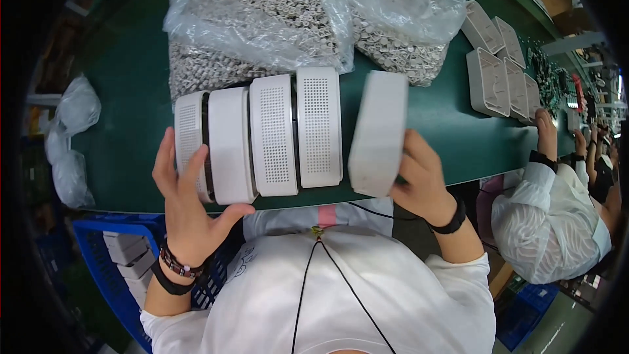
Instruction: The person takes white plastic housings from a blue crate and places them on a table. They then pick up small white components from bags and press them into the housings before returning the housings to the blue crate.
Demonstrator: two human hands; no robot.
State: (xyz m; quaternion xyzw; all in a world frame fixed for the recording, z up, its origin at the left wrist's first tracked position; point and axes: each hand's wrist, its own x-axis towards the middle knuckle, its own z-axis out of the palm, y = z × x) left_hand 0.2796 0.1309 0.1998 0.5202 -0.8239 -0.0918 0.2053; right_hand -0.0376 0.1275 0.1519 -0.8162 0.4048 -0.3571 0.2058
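Observation:
Four white plastic housings stand on edge in a row before me, close together. Round perforations cover the faces of two of them (275,134) (319,128), and the leftmost housing (191,118) has fine slots or holes. Between these, one housing (229,144) shows a plain face. My left hand (196,203) rests its spread fingers against the leftmost housing, thumb stretched out to the right. Apart from the row on its right, a plain white housing (379,134) stands tilted and slightly blurred. My right hand (422,180) grips its right side, some fingers hidden behind it.
Large clear bags (255,19) (406,33) of small pale parts lie behind the row on the green table (445,144). Pale open cases (488,82) stand at the right, near another person (550,216). Crumpled plastic bags (69,144) lie left. A blue crate (108,275) holds white housings below.

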